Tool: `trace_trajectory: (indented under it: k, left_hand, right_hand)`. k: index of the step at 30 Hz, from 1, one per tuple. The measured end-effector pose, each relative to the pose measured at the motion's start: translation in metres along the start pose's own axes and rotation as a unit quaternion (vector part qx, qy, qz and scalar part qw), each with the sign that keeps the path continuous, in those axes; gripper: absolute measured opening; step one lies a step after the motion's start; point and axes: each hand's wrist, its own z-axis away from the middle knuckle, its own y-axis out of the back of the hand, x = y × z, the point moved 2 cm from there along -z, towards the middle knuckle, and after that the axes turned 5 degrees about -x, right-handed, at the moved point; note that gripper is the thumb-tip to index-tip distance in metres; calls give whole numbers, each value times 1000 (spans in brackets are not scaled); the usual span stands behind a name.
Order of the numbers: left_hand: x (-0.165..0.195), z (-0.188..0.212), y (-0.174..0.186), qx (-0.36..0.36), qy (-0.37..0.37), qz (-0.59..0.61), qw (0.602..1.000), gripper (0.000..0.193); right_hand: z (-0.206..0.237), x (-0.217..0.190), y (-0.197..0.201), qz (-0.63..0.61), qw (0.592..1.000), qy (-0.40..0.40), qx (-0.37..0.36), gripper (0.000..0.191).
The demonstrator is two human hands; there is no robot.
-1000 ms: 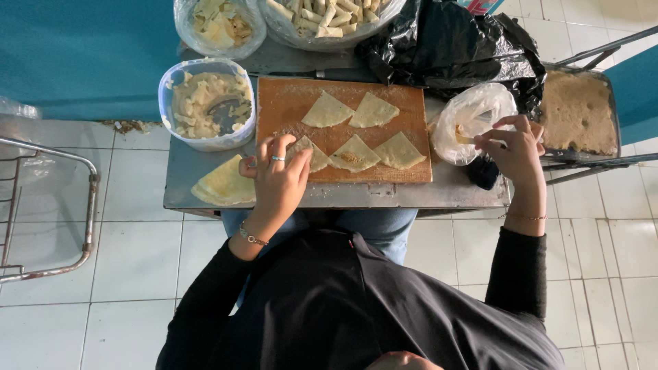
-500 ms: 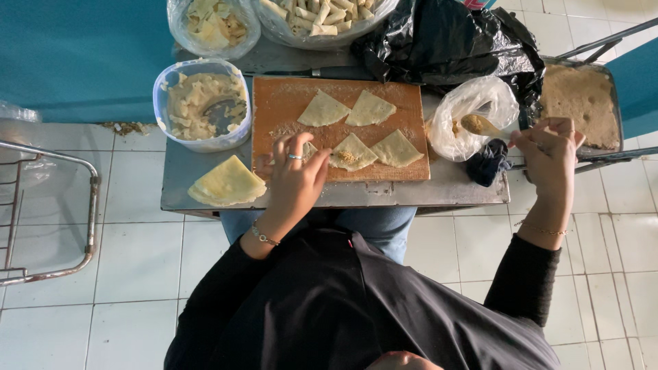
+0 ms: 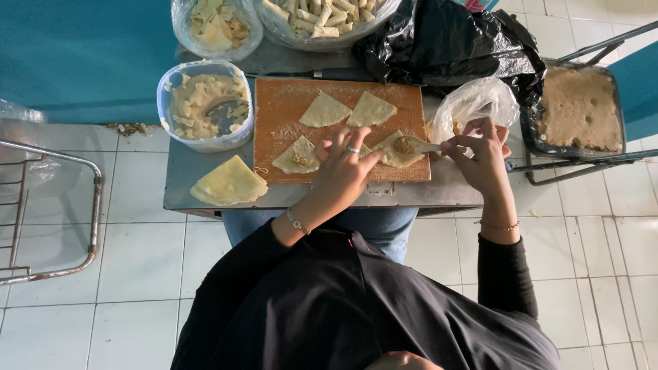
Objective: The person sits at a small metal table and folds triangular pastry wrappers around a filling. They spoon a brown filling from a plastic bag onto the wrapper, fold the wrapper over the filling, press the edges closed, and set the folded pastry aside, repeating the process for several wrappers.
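A wooden board (image 3: 281, 113) lies on the small metal table (image 3: 452, 188) with several triangular dough wrappers (image 3: 323, 111) on it. My left hand (image 3: 346, 164), wearing a ring, rests with spread fingers on the front middle wrapper. My right hand (image 3: 483, 156) holds a pale spoon (image 3: 425, 146) over the front right wrapper (image 3: 392, 156). The spoon tip sets a brown lump of filling (image 3: 403, 144) there. The front left wrapper (image 3: 296, 157) also carries a small dab of filling.
A stack of folded wrappers (image 3: 229, 181) lies left of the board, behind it a plastic tub of pale paste (image 3: 205, 103). Bags of rolled pieces (image 3: 322, 17), a black bag (image 3: 452, 44) and a clear bag (image 3: 473, 103) crowd the back. A tray of brown filling (image 3: 579, 109) sits right, a metal rack (image 3: 48, 212) left.
My right hand came from the clear bag at the right to the board with the spoon. My left hand slid right along the front row of wrappers.
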Motion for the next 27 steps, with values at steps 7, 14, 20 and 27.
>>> trace_trajectory:
  k: [7, 14, 20, 27]
  left_hand:
    - [4, -19, -35, -38, -37, -22, 998, 42]
    - [5, -20, -44, -23, -42, -77, 996, 44]
    - [4, -17, -48, -12, -52, -100, 994, 40]
    - [2, -17, -43, -23, -44, -54, 997, 43]
  right_hand:
    - [-4, 2, -11, -15, 999, 45, 21, 16]
    - [-2, 0, -15, 0, 998, 45, 41, 17]
    - [-1, 1, -16, -6, 998, 38, 43, 18]
    - [-2, 9, -17, -48, 998, 41, 23, 18]
